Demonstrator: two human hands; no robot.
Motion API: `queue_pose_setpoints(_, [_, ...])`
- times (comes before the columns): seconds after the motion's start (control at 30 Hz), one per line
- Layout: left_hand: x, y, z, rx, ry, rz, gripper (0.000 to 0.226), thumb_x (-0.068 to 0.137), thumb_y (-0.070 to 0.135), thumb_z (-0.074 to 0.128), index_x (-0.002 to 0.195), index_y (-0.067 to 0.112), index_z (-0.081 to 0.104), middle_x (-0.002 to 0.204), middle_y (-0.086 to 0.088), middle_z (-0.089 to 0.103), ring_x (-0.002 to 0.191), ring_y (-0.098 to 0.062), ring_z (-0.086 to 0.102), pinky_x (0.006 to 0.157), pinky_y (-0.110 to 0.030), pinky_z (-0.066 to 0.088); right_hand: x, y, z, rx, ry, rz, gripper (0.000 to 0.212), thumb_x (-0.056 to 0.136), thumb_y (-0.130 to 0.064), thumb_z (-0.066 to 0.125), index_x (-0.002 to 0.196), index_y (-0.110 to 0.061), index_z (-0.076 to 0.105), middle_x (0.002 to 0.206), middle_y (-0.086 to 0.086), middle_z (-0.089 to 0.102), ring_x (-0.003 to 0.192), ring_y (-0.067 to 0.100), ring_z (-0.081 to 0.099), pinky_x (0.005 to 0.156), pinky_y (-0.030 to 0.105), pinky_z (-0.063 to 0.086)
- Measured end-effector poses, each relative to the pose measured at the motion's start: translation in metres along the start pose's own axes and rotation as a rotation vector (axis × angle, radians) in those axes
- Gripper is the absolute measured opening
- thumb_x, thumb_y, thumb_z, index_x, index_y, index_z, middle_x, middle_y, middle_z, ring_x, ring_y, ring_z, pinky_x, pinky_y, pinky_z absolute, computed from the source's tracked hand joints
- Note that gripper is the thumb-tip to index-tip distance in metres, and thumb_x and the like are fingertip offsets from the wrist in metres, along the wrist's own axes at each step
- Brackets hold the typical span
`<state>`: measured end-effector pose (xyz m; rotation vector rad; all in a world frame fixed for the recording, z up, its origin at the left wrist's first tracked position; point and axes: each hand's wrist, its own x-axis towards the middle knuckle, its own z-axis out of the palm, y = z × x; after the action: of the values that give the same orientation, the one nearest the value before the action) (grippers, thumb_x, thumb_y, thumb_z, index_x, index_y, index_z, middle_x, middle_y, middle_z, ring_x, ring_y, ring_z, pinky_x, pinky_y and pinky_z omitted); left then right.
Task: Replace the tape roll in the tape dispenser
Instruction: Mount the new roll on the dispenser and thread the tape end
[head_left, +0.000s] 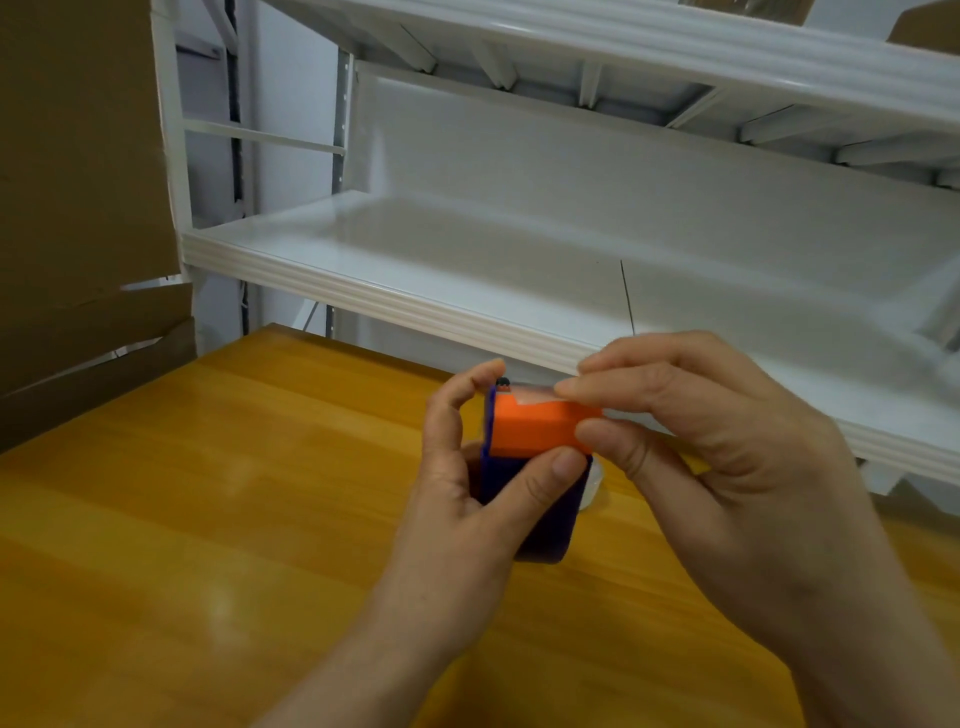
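Note:
I hold a small tape dispenser (535, 499) above the wooden table (208, 493). Its body is dark purple and its top part (530, 426) is orange. My left hand (467, 483) grips the purple body, thumb pressed just under the orange part. My right hand (691, 415) pinches the right end of the orange part between thumb and fingers, where a strip of clear tape (535, 396) lies across the top. A clear tape roll (595, 486) shows partly behind the dispenser, low on the table.
A white metal shelf (415, 291) runs across behind the table, with another shelf above it. Brown cardboard boxes (78, 208) stand at the left. The table's far corner (270, 330) lies near the shelf.

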<state>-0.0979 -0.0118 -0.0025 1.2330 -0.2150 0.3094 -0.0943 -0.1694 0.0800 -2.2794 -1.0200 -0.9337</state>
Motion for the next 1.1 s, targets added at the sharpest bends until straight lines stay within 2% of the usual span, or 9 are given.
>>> queue_pose_setpoints(0.13, [0.002, 0.002, 0.0, -0.051, 0.05, -0.061, 0.067, 0.069, 0.047, 0.076, 0.129, 0.053, 0.047, 0.099, 0.008, 0.074, 0.092, -0.023, 0.076, 0.069, -0.047, 0.064, 0.001, -0.004, 0.004, 0.051, -0.214, 0.198, 0.031, 0.095, -0.056, 0.056, 0.126, -0.06, 0.053, 0.126, -0.025, 0.036, 0.125, -0.008, 0.04, 0.088, 0.014, 0.042])
queue_pose_setpoints(0.27, [0.004, 0.001, -0.001, -0.144, 0.098, -0.136, 0.061, 0.074, 0.041, 0.076, 0.13, 0.047, 0.05, 0.098, 0.007, 0.077, 0.088, -0.017, 0.077, 0.065, -0.035, 0.062, 0.004, -0.014, 0.012, 0.116, -0.574, 0.38, 0.085, 0.078, -0.061, 0.069, 0.134, -0.082, 0.01, 0.128, -0.025, 0.035, 0.118, -0.002, 0.048, 0.093, 0.022, 0.049])
queue_pose_setpoints(0.37, [0.004, 0.002, -0.002, -0.219, 0.11, -0.206, 0.057, 0.079, 0.035, 0.075, 0.13, 0.043, 0.051, 0.101, 0.001, 0.08, 0.086, -0.021, 0.079, 0.064, -0.036, 0.061, 0.004, -0.018, 0.025, 0.118, -0.649, 0.42, 0.112, 0.07, -0.059, 0.082, 0.131, -0.085, -0.008, 0.131, -0.016, 0.043, 0.115, 0.005, 0.053, 0.097, 0.029, 0.051])
queue_pose_setpoints(0.5, [0.005, 0.003, -0.003, -0.266, 0.149, -0.275, 0.06, 0.075, 0.036, 0.078, 0.129, 0.04, 0.053, 0.097, -0.001, 0.08, 0.084, -0.026, 0.079, 0.057, -0.037, 0.06, 0.002, -0.017, 0.042, 0.161, -0.586, 0.438, 0.125, 0.063, -0.052, 0.09, 0.133, -0.083, -0.009, 0.13, -0.008, 0.045, 0.118, 0.02, 0.053, 0.098, 0.041, 0.054])
queue_pose_setpoints(0.63, [0.008, 0.001, -0.006, -0.276, 0.161, -0.3, 0.073, 0.064, 0.041, 0.082, 0.13, 0.032, 0.053, 0.098, -0.005, 0.08, 0.083, -0.025, 0.079, 0.053, -0.034, 0.059, -0.001, -0.017, 0.057, 0.236, -0.53, 0.459, 0.124, 0.07, -0.034, 0.088, 0.132, -0.083, -0.007, 0.122, -0.005, 0.042, 0.1, 0.021, 0.063, 0.083, 0.041, 0.062])
queue_pose_setpoints(0.77, [0.01, 0.003, -0.008, -0.318, 0.067, -0.274, 0.081, 0.066, 0.037, 0.088, 0.134, 0.032, 0.046, 0.109, -0.01, 0.078, 0.091, -0.027, 0.078, 0.062, -0.028, 0.06, -0.001, -0.007, 0.054, 0.321, -0.423, 0.455, 0.119, 0.075, -0.026, 0.086, 0.135, -0.082, 0.001, 0.123, -0.002, 0.045, 0.092, 0.028, 0.07, 0.073, 0.042, 0.065])
queue_pose_setpoints(0.9, [0.012, 0.006, -0.014, -0.259, -0.072, -0.236, 0.063, 0.081, 0.053, 0.066, 0.136, 0.028, 0.047, 0.108, -0.025, 0.072, 0.091, -0.032, 0.073, 0.076, -0.038, 0.059, 0.0, 0.01, 0.034, 0.456, -0.409, 0.484, 0.119, 0.067, -0.022, 0.094, 0.135, -0.078, 0.014, 0.121, -0.016, 0.053, 0.09, 0.022, 0.074, 0.072, 0.037, 0.066])
queue_pose_setpoints(0.97, [0.014, 0.008, -0.018, -0.141, -0.052, -0.227, 0.053, 0.089, 0.06, 0.055, 0.13, 0.026, 0.051, 0.091, -0.017, 0.073, 0.08, -0.027, 0.072, 0.07, -0.036, 0.058, -0.001, 0.018, 0.026, 0.556, -0.414, 0.527, 0.117, 0.064, -0.014, 0.095, 0.131, -0.078, 0.023, 0.116, -0.019, 0.056, 0.09, 0.024, 0.076, 0.069, 0.04, 0.067])
queue_pose_setpoints(1.1, [0.021, 0.008, -0.032, 0.11, 0.119, -0.136, 0.027, 0.102, 0.042, 0.044, 0.121, 0.026, 0.055, 0.079, -0.004, 0.074, 0.067, -0.016, 0.065, 0.058, -0.029, 0.052, -0.002, 0.029, 0.014, 0.668, -0.395, 0.566, 0.115, 0.063, -0.004, 0.092, 0.131, -0.075, 0.032, 0.123, -0.003, 0.058, 0.093, 0.03, 0.076, 0.068, 0.047, 0.066])
